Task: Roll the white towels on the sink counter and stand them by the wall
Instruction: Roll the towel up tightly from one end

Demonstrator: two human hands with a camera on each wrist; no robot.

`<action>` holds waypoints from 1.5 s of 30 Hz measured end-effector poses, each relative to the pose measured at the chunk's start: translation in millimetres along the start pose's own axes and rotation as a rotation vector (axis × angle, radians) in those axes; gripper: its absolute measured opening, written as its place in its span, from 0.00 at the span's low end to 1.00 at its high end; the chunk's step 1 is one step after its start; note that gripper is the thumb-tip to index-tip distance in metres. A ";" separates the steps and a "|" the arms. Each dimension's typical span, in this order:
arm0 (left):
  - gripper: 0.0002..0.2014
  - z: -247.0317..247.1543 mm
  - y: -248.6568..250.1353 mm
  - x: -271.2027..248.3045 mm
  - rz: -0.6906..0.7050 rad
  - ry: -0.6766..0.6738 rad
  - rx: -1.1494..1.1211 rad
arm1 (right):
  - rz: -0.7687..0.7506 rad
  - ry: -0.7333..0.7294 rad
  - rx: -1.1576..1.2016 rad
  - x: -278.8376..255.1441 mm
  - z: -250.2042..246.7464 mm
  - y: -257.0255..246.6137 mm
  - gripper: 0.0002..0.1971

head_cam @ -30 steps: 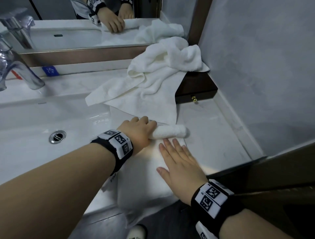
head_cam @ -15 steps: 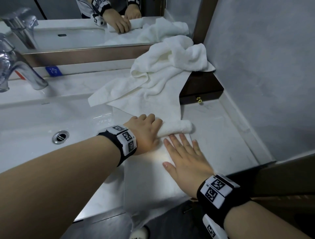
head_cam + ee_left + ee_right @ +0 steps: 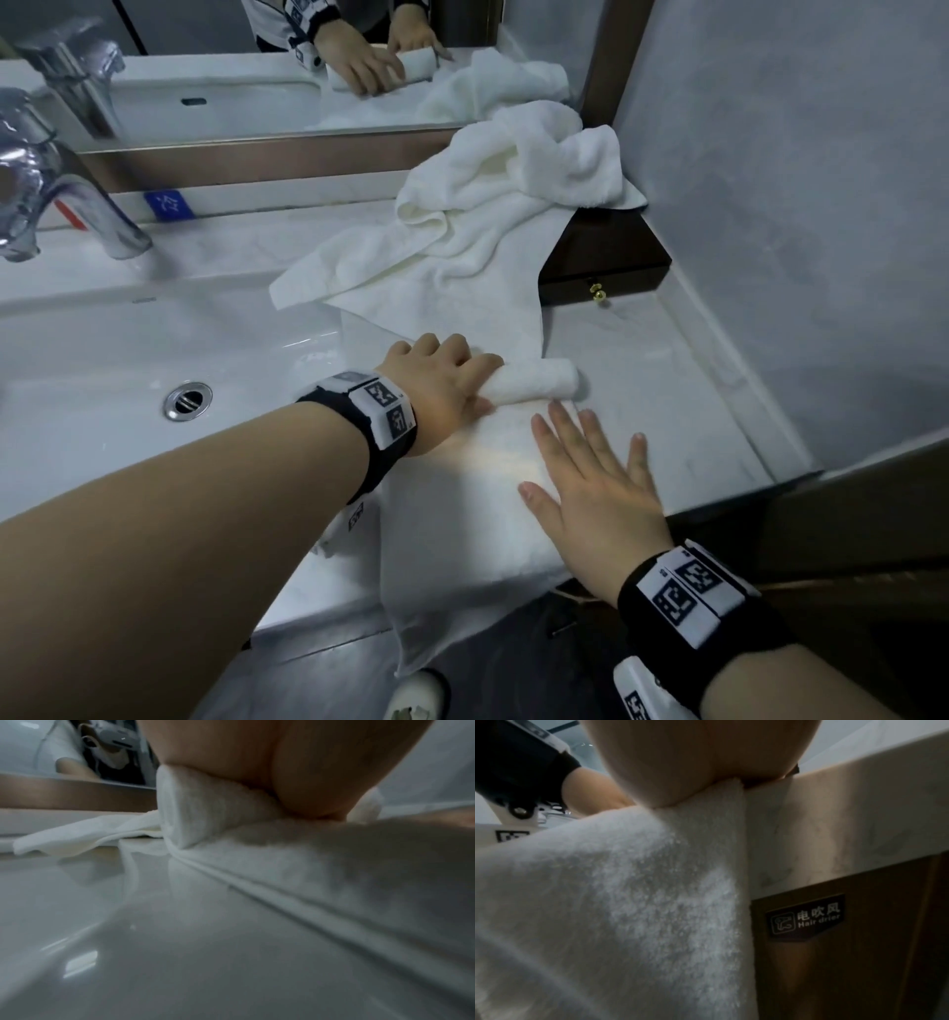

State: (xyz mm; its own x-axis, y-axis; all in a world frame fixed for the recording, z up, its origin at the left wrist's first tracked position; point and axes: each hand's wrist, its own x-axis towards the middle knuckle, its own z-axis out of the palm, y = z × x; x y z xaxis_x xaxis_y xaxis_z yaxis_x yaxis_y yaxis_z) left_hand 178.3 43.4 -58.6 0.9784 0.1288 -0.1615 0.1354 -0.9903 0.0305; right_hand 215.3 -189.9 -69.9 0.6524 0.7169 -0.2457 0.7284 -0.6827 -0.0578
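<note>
A folded white towel [image 3: 462,514] lies flat on the counter, its near end hanging over the front edge [image 3: 628,902]. Its far end is wound into a short roll [image 3: 539,385], also seen as the roll [image 3: 195,809]. My left hand [image 3: 447,380] curls over the roll's left part and grips it. My right hand [image 3: 590,478] lies flat, fingers spread, pressing the flat part of the towel just below the roll. A second white towel [image 3: 488,216] lies crumpled at the back by the mirror.
The sink basin [image 3: 128,370] with its drain [image 3: 187,400] is on the left, the tap [image 3: 61,200] behind it. A dark wooden box [image 3: 611,262] sits in the back right corner under the crumpled towel. The grey wall [image 3: 796,205] borders the marble counter [image 3: 667,370].
The left hand holds the roll as before. The right hand has kept flat on the towel, fingers spreading a little wider.
</note>
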 end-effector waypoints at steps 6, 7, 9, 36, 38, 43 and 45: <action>0.29 -0.1 10.5 -13.0 0.005 0.026 0.060 | 0.100 -0.016 -0.043 -5.9 3.2 4.6 0.42; 0.32 -1.1 13.1 -14.3 -0.013 -0.012 0.053 | 0.126 -0.017 -0.032 -6.9 3.8 5.5 0.42; 0.38 -3.1 18.3 -15.6 -0.051 -0.098 0.076 | 0.165 -0.013 -0.011 -7.3 6.4 6.3 0.41; 0.35 -9.5 26.9 -42.6 -0.034 -0.088 -0.197 | -0.100 -0.304 0.088 93.8 -119.5 -8.9 0.14; 0.28 -22.1 4.3 -46.6 -0.077 -0.122 -0.319 | -0.115 -0.340 0.055 94.7 -120.3 -7.9 0.15; 0.20 -35.4 -25.4 -54.9 -0.241 -0.198 -0.511 | -0.133 -0.333 0.027 93.0 -120.4 -8.8 0.17; 0.20 -34.9 -24.5 -55.4 -0.283 -0.230 -0.543 | -0.155 -0.334 -0.011 91.1 -118.6 -10.8 0.19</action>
State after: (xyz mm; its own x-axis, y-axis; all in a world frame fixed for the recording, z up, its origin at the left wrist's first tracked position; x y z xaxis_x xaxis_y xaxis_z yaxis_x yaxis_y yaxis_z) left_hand 126.3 62.4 -16.1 0.8434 0.3064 -0.4414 0.5011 -0.7451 0.4402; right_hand 291.7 -100.4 23.0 0.4310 0.7246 -0.5377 0.8167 -0.5666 -0.1089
